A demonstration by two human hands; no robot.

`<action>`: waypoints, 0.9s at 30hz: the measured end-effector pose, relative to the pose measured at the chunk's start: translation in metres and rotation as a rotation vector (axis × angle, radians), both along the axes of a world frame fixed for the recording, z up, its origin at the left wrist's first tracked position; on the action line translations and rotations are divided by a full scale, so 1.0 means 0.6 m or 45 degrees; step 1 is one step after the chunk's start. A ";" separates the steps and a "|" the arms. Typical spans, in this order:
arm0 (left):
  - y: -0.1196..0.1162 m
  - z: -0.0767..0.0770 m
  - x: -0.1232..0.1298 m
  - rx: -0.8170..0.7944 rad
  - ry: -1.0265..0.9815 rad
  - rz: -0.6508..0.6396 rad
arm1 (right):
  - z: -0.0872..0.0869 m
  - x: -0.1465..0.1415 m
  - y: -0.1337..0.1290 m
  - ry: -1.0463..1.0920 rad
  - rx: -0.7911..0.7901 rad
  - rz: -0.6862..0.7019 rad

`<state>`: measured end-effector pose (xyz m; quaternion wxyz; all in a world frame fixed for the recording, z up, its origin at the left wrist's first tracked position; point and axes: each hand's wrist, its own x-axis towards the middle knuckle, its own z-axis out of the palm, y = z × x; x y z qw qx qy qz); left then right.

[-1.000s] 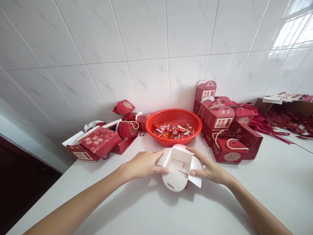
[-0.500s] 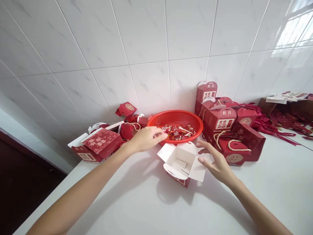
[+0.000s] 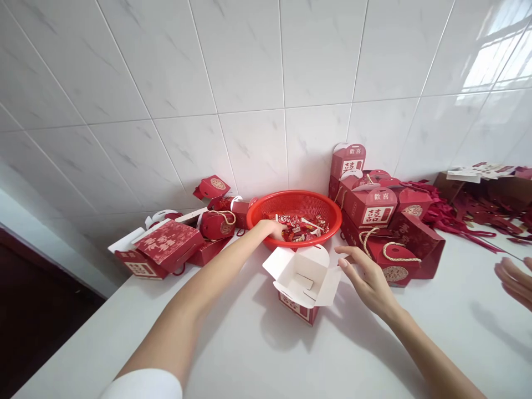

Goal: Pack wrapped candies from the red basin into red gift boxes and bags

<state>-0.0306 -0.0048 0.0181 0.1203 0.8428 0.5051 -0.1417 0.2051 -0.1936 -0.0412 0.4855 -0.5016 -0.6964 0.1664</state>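
Open gift box (image 3: 302,285) sits upright on the white table (image 3: 249,354) right before me, just on my side of the red basket (image 3: 300,201), its pale flaps splayed so that the inside faces up. I take it that having it so near the basket keeps the reach between the two short, and that the flaps are spread to leave the mouth unobstructed. The other red boxes are massed on either side, one cluster (image 3: 170,241) to my left and a stack (image 3: 376,213) to my right, which seems to keep the middle free for working. My left hand (image 3: 273,228) dips over the basket's near rim, wrist bent down, fingers sunk among the wrapped sweets (image 3: 302,226); they are hidden there, so I cannot tell how far they are closed or whether they grip anything. That forearm slants in from the lower left, a white sleeve (image 3: 143,385) above the elbow. My right hand (image 3: 366,274) hangs beside the box's right flap, loosely open, fingers softly curled and thumb apart, with nothing in it; whether a fingertip brushes the flap I cannot say. Another person's hand (image 3: 516,280) shows at the far right edge, well apart from mine.
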 end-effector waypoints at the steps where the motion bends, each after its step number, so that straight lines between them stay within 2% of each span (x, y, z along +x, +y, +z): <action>1: 0.000 0.000 -0.004 -0.020 0.019 0.003 | 0.001 -0.001 -0.001 0.001 0.000 0.000; 5: -0.008 0.003 -0.020 0.002 -0.064 -0.006 | 0.003 -0.002 -0.003 0.031 -0.005 0.005; 10: -0.017 0.001 -0.026 0.054 -0.458 -0.014 | 0.005 -0.003 0.000 0.123 -0.050 0.037; 16: -0.019 -0.004 -0.031 -0.148 -1.110 0.118 | -0.004 -0.009 0.002 0.205 -0.077 0.019; 20: -0.020 -0.006 -0.034 -0.277 -1.420 0.161 | -0.006 -0.015 0.007 0.313 -0.073 0.033; 24: -0.018 -0.006 -0.034 -0.319 -1.558 0.121 | 0.016 -0.024 0.024 0.412 0.008 0.019; 27: -0.016 -0.007 -0.036 -0.290 -1.609 0.080 | 0.042 -0.036 0.060 0.390 0.037 0.025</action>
